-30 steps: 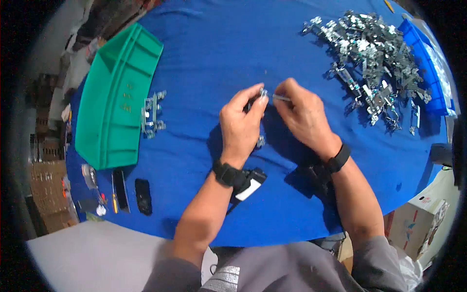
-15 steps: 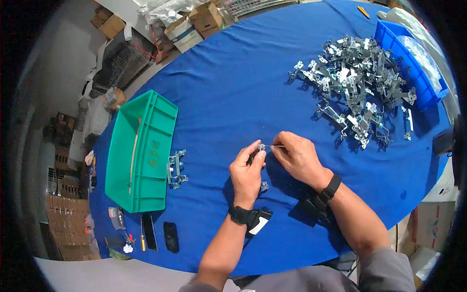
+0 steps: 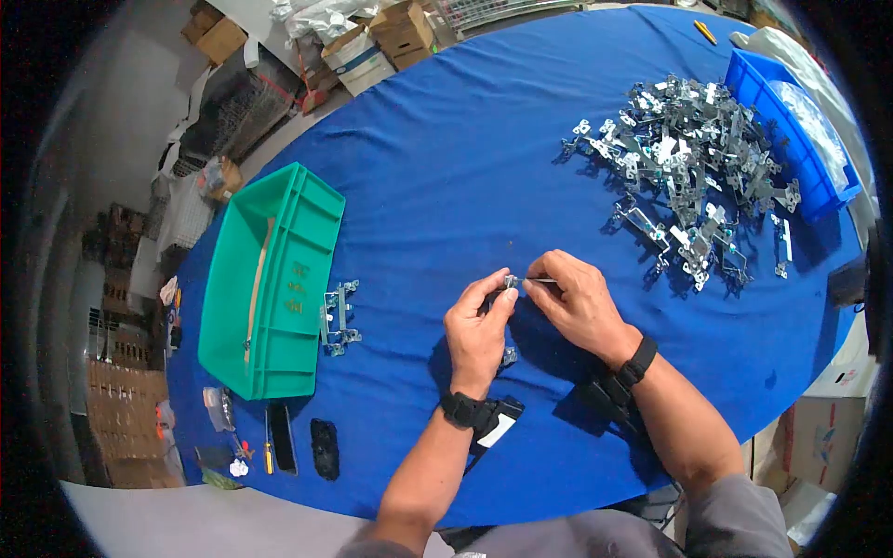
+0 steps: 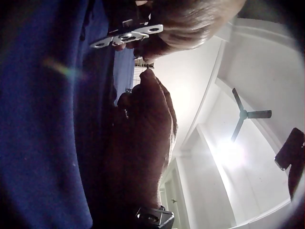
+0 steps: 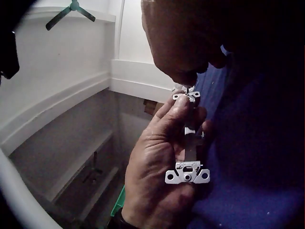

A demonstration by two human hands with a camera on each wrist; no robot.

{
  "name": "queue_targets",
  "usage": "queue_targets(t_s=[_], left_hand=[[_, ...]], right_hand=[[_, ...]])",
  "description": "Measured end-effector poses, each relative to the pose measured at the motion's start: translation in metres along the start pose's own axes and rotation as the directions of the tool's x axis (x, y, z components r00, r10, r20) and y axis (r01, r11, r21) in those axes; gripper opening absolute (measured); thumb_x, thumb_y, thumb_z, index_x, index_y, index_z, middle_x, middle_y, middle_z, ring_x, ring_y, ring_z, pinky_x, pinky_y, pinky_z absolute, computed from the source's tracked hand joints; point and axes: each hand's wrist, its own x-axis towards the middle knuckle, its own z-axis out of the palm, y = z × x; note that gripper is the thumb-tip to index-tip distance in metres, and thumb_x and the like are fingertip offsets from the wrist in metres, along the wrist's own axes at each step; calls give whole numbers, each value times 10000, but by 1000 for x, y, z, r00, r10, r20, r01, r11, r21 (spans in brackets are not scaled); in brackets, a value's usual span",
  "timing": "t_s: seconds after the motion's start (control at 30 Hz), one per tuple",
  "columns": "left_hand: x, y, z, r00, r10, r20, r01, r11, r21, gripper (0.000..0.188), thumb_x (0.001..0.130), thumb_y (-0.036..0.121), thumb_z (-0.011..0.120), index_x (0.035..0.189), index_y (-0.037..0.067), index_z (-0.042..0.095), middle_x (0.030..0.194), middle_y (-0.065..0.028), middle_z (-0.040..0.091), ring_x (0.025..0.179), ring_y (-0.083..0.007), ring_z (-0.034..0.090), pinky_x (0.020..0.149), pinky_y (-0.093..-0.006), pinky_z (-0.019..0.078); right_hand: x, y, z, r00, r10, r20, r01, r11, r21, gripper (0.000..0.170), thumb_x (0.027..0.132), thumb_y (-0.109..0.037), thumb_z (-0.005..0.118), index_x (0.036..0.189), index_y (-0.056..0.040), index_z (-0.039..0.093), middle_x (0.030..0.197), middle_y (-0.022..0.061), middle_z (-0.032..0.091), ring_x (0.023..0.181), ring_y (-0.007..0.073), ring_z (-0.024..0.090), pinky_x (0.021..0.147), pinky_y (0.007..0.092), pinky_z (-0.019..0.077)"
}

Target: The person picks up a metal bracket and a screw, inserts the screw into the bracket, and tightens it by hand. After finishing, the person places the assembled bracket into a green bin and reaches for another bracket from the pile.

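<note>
My left hand [image 3: 476, 339] grips a long metal bracket [image 5: 190, 150] with the thumb along its strip. In the right wrist view, a winged end plate with holes faces the camera, and a second plate shows at the thumb tip. My right hand [image 3: 581, 307] pinches a thin rod [image 3: 539, 280], its tip right at the bracket's far end. The rest of the rod is hidden in the fingers. From the left wrist, the bracket's near plate shows beneath the left hand, the right hand [image 4: 147, 129] beyond it.
A green bin [image 3: 321, 265] stands at left, with similar brackets [image 3: 339, 318] beside it. A pile of metal brackets [image 3: 688, 149] lies at upper right by a blue bin [image 3: 791, 139]. A phone [image 3: 281, 437], a yellow-handled screwdriver [image 3: 269, 458] and a black case [image 3: 325, 448] lie at lower left.
The head view has tilted up, so the table things appear lower. The rod, a little apart from the bracket end a second ago, now meets it. Both hands keep their holds.
</note>
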Motion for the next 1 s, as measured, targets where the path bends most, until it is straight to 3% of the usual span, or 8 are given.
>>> queue_targets(t_s=[0.13, 0.27, 0.37, 0.57, 0.7, 0.93, 1.0], left_hand=[[-1, 0, 3, 1000, -8, -29, 5, 995, -99, 284, 917, 17, 728, 1199, -13, 713, 1015, -59, 731, 831, -94, 663, 736, -233, 552], [1, -2, -1, 999, 30, -33, -29, 999, 27, 276, 912, 14, 714, 1187, -17, 720, 1055, -72, 737, 878, -115, 671, 762, -252, 555], [-1, 5, -1, 999, -8, -37, 8, 1000, 11, 261, 907, 6, 721, 1166, -20, 734, 1056, -61, 736, 894, -100, 657, 784, -244, 542], [0, 2, -2, 997, 71, -32, -70, 997, 11, 282, 897, -42, 712, 1178, -26, 727, 1036, -54, 709, 829, -92, 637, 702, -232, 529], [-1, 3, 0, 998, -20, -62, 17, 999, -39, 303, 900, -40, 708, 1201, -6, 720, 1043, -53, 711, 820, -91, 634, 697, -231, 528], [0, -3, -4, 1000, -8, -9, 8, 999, -42, 272, 918, 3, 707, 1189, -8, 716, 1050, -56, 722, 841, -97, 648, 680, -230, 530], [1, -5, -5, 1000, 12, -6, -12, 1000, -8, 263, 926, 8, 699, 1188, -11, 718, 1054, -56, 720, 836, -94, 646, 677, -227, 527]], right_hand=[[0, 0, 2, 1000, -10, -12, 10, 1000, -9, 113, 923, -155, 675, 932, -57, 621, 849, 143, 643, 761, 353, 652, 637, 449, 510], [-2, 4, 6, 996, -68, -55, 66, 997, -43, 110, 929, -169, 666, 933, -70, 618, 867, 157, 645, 788, 390, 651, 650, 487, 515], [-4, 5, 10, 996, -51, -68, 47, 997, -55, 138, 940, -197, 661, 925, -70, 609, 858, 162, 633, 791, 398, 645, 652, 497, 514], [-5, 3, 12, 999, -14, -50, 10, 997, -71, 182, 964, -225, 642, 915, -52, 612, 828, 163, 627, 750, 405, 644, 624, 505, 509], [-4, 6, 13, 1000, -1, -11, 0, 993, -114, 204, 972, -232, 635, 911, -39, 607, 833, 175, 638, 753, 410, 648, 625, 508, 506], [-3, -2, 9, 999, 35, -27, -35, 999, -9, 205, 967, -192, 641, 874, -13, 601, 808, 186, 635, 727, 395, 633, 633, 487, 484], [-3, 3, 9, 1000, -4, -20, 4, 999, -34, 235, 980, -245, 621, 894, -29, 592, 823, 192, 651, 738, 428, 642, 629, 520, 487]])
